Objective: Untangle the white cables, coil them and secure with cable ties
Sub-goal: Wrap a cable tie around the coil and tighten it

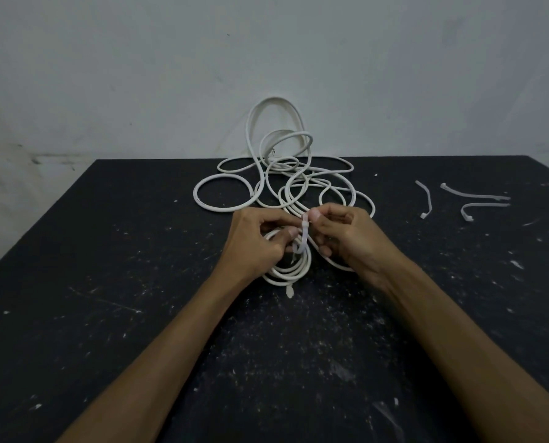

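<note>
On the black table, left hand and right hand each pinch 1 cable tie round the coiled white cable; 3 spare ties lie right.

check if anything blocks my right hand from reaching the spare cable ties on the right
Nothing visible does. The three spare cable ties lie apart on bare black table, right of the right hand. That hand's grip is on the tie at the coil, with the left hand.
</note>
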